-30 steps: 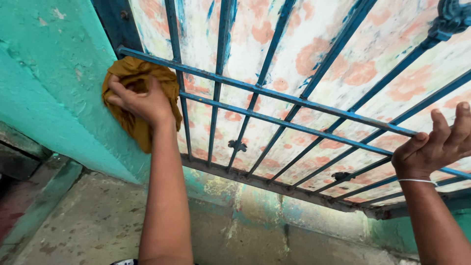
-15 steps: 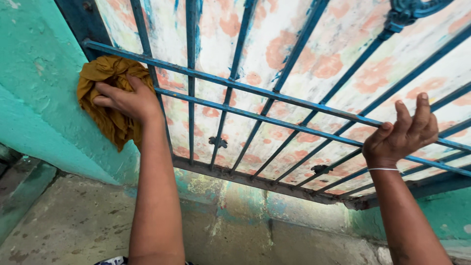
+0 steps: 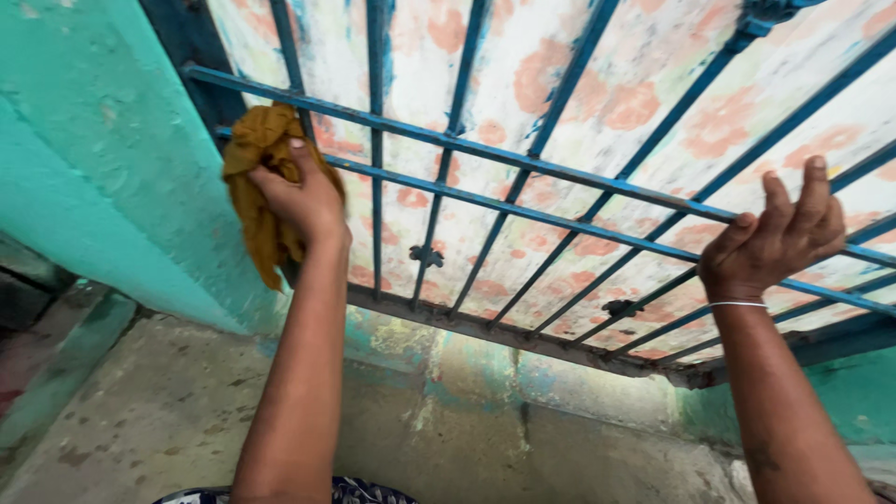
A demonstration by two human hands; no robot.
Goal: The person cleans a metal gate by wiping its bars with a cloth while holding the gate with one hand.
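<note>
Background: turquoise plastered wall (image 3: 103, 177), blue metal grille (image 3: 560, 177) over a faded orange-flowered panel (image 3: 579, 84), worn concrete floor (image 3: 177, 411) below. Left hand (image 3: 303, 196): clenched around a bunched mustard-yellow cloth (image 3: 257, 182), pressed against the grille's left edge between the two horizontal bars. Right hand (image 3: 775, 243): fingers loosely hooked over the lower horizontal bar (image 3: 579, 224), not fully clasped; white thread (image 3: 737, 304) around the wrist.

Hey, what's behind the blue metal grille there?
Behind the blue metal grille is a pale panel with faded orange flower prints. The left hand presses a mustard cloth against the bars, hiding the part there; the right hand covers another bit.
</note>
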